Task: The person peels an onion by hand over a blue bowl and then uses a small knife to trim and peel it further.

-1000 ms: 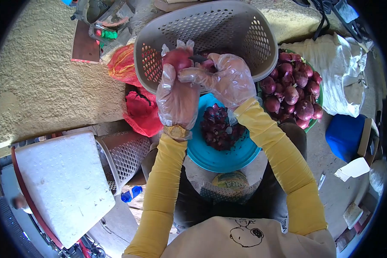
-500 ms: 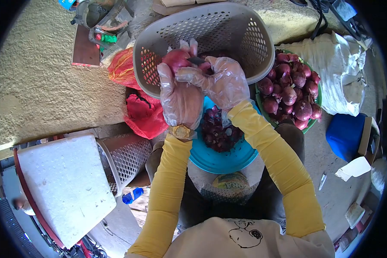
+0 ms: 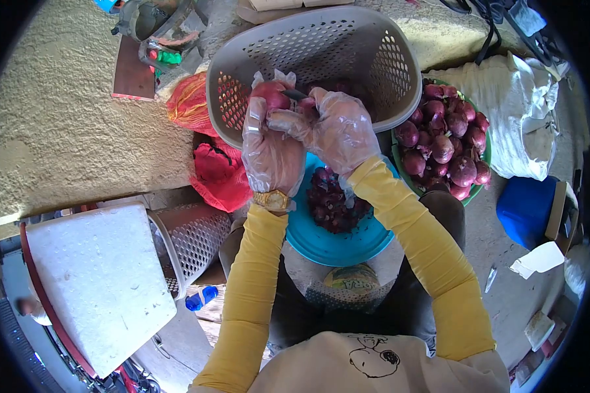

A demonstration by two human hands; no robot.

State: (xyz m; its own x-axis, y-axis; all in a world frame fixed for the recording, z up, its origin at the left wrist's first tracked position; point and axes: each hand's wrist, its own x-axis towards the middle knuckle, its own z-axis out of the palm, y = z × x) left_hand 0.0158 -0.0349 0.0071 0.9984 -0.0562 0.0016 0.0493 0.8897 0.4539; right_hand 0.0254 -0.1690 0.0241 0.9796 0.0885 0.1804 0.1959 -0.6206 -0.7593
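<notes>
Fingers of left hand point(image 3: 272, 147) are clamping onion point(image 3: 269, 95); right hand point(image 3: 343, 131) is gripping knife point(image 3: 295, 95) beside it. Beyond, basket rim point(image 3: 308, 15) is bounding open room.

Grey flr point(image 3: 505, 308) w/ blue container point(image 3: 523, 209), wht sack point(image 3: 514, 134)

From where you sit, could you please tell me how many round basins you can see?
2. A turquoise basin sits in the middle, holding dark onion skins; a green basin at the right is piled with red onions. Others may be hidden.
</notes>
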